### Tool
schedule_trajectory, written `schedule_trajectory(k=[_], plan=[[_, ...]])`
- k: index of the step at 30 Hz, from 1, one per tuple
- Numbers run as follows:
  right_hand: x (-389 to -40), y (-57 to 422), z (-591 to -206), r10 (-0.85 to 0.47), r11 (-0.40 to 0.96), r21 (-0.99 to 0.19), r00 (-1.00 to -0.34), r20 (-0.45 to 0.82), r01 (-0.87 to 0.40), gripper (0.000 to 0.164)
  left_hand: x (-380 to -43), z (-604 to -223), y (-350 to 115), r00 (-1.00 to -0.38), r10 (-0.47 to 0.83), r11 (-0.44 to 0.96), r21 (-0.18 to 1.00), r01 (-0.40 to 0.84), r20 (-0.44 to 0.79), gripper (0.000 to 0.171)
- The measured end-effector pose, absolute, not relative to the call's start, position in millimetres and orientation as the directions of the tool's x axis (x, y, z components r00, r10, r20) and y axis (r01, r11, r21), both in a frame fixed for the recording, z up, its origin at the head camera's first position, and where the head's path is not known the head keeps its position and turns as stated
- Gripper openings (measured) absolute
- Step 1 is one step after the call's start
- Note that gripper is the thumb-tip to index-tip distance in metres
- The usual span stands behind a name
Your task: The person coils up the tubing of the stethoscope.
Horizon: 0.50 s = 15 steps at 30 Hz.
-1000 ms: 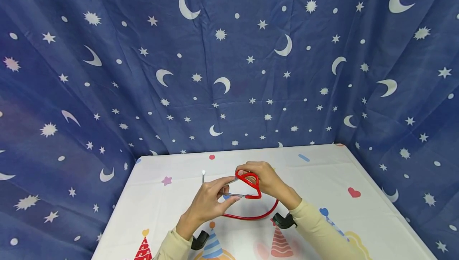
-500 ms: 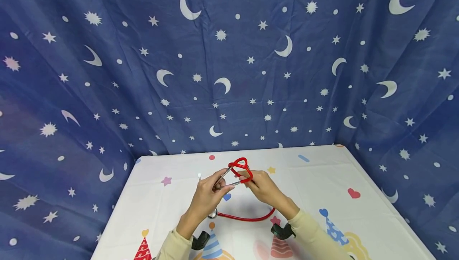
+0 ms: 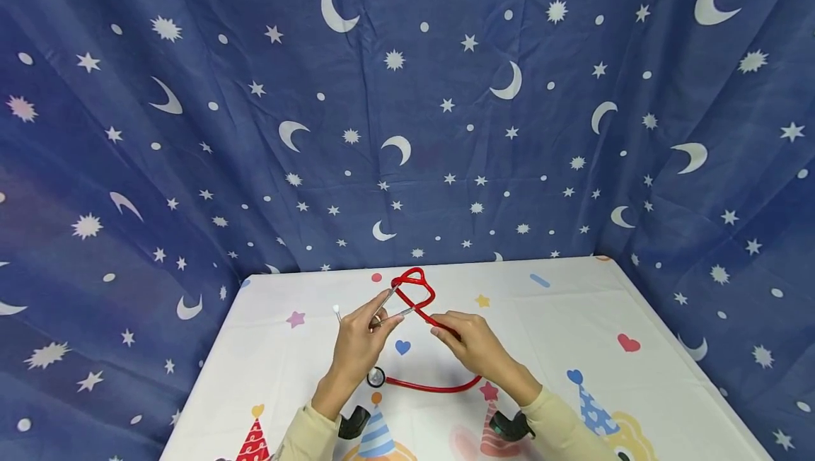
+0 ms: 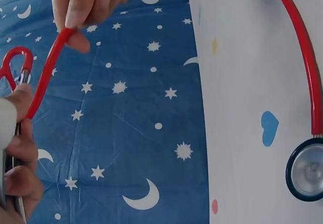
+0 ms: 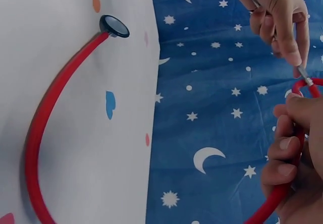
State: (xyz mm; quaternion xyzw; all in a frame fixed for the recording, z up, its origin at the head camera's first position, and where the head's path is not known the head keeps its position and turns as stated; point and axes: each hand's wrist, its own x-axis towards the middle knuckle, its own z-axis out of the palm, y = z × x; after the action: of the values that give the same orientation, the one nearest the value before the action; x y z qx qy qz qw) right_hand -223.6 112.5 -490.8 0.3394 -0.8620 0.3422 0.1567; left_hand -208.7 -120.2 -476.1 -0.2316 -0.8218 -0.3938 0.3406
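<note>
A red stethoscope (image 3: 425, 291) is held up over the table, its tubing looped near the metal ear tubes. My left hand (image 3: 356, 337) grips the metal ear tubes, and a white ear tip (image 3: 336, 309) sticks out beyond it. My right hand (image 3: 471, 341) holds the red tubing (image 5: 270, 204) below the loop, fingers curled round it in the right wrist view. From there the tube hangs down and curves along the table to the round chest piece (image 4: 308, 169), which lies on the cloth near my left wrist.
A white cloth with printed hearts, stars and party hats covers the table (image 3: 547, 319). Behind it and at both sides hangs a blue curtain (image 3: 407, 129) with moons and stars. Dark camera mounts (image 3: 354, 423) sit at both wrists.
My right hand has left the looped part and moved down onto the tubing. The loop has shifted left and up, tilting away, and the chest piece has come into sight.
</note>
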Motion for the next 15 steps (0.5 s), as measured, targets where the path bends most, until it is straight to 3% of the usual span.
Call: schedule_trajectory(k=[15], plan=[[-213, 116, -484, -0.505, 0.529, -0.391, -0.65, 0.568, -0.753, 0.011, -213, -488, -116, -0.688, 0.06, 0.732, 0.437, 0.523, 0.723, 0.049]])
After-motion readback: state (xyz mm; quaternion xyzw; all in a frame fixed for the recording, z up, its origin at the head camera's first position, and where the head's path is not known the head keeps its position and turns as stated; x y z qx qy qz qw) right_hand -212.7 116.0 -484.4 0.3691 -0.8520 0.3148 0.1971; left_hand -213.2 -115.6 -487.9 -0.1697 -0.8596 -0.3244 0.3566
